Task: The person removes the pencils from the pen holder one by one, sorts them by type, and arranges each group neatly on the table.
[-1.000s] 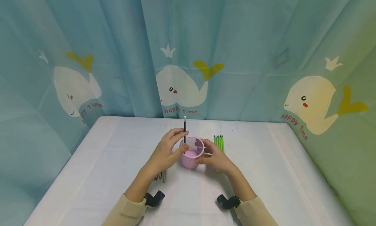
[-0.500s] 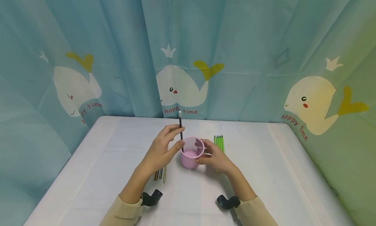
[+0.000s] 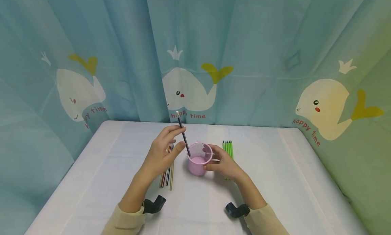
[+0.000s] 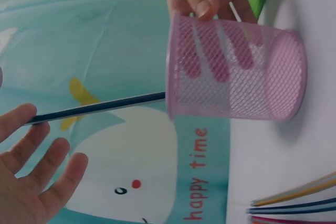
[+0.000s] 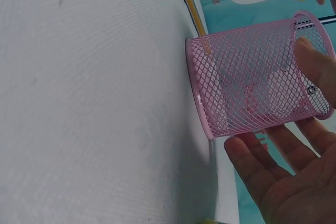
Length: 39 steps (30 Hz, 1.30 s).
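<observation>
A dark pencil (image 3: 184, 139) with a white end leans up and left, its lower end at the left rim of a pink mesh pencil cup (image 3: 197, 167). My left hand (image 3: 160, 152) holds it by its upper part; in the left wrist view the fingertips meet the pencil (image 4: 105, 109) and the other fingers are spread. My right hand (image 3: 224, 163) grips the upright cup from the right, thumb in front and fingers behind. In the right wrist view the thumb lies near the rim of the mesh cup (image 5: 247, 82).
Several thin pencils (image 3: 167, 172) in gold, red and dark tones lie on the white table (image 3: 275, 180), left of the cup. Several green pencils (image 3: 227, 147) lie side by side at its right, partly hidden by the right hand. A whale-print curtain (image 3: 259, 58) hangs behind.
My left hand has moved left and slightly up, and the pencil has gone from upright to tilted left. The right hand and cup have stayed in place.
</observation>
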Tool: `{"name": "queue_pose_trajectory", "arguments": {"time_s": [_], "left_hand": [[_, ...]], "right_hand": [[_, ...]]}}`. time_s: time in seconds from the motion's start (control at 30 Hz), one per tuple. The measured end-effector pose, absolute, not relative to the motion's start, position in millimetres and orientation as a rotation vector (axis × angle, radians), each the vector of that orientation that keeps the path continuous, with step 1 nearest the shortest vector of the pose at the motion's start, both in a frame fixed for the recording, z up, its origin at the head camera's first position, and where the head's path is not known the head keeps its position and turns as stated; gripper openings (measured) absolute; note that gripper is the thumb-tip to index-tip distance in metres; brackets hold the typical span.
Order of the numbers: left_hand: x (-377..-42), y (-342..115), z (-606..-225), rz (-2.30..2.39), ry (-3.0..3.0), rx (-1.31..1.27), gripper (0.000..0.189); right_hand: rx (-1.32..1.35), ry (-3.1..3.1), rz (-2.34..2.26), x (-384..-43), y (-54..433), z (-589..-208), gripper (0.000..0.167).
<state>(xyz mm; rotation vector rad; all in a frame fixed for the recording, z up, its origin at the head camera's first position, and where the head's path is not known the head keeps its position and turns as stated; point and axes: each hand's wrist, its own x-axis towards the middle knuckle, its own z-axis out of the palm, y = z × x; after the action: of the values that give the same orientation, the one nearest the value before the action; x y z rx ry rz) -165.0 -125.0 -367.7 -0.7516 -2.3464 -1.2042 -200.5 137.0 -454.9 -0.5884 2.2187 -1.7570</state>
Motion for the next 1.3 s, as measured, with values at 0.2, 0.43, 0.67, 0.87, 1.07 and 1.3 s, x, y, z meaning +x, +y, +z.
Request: {"name": "queue_pose_trajectory", "arguments": {"time_s": [0.2,0.43,0.67,0.87,1.07,1.3], "left_hand": [[-164,-132,-362,-1.225,-2.264,-0.761,0.043],[-164,-141,-357,-1.227,-2.201,-0.781,0.037],[-165,-148,-354,-1.261,-2.167,-0.761,0.029],[-165,-157,-352,-1.222,-2.202,-0.665,0.022],[-165,-168,-348,-1.207,-2.273,-0.543,0.016],[-167,-179,-349,-1.327,-2.322,-0.476,0.018]], "right_hand": [[-0.596,2.211,-1.763,-201,137,-455,0.077],[-0.606,2.206,-1.772,-202,138,-455,0.077],[-0.598,2.214,-1.762,-201,138,-455,0.077],[-0.593,2.217,-1.761,-201,137,-455,0.076],[-0.597,2.210,-1.766,-201,137,-455,0.076],[-0.602,2.210,-1.761,-201,137,-455,0.076]]}}
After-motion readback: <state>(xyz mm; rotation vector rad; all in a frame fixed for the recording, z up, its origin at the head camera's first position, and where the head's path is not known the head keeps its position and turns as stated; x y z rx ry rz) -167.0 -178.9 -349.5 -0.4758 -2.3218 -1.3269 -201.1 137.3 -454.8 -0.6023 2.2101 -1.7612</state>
